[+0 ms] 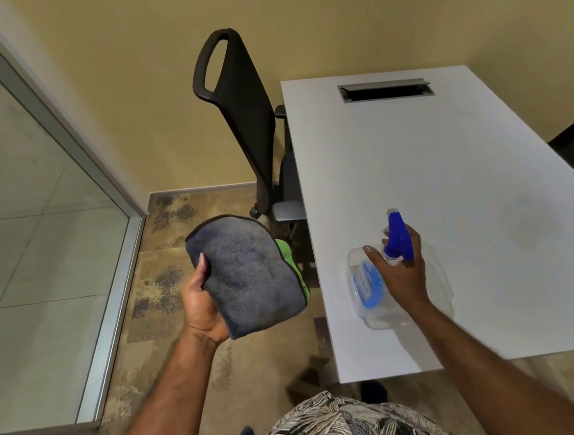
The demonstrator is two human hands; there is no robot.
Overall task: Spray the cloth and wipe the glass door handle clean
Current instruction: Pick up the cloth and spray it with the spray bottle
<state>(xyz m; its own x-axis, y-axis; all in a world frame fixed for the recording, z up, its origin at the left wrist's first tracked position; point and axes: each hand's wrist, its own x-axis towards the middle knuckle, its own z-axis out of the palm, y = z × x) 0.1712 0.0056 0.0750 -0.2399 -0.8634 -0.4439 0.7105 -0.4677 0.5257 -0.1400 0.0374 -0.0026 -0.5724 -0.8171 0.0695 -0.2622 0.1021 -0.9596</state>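
Note:
My left hand [202, 309] holds a folded grey cloth [249, 275] with a green underside, flat side up, over the floor. My right hand [403, 270] grips the neck of a clear spray bottle [367, 290] with a blue trigger head, which stands on the white table [464, 176] near its left edge. The nozzle points away from me. A glass panel with a metal frame [37, 209] fills the left side. No door handle is in view.
A black office chair [243, 117] stands against the table's left edge by the yellow wall. A cable slot [385, 90] is cut into the far end of the tabletop. Patterned carpet covers the floor between glass and table.

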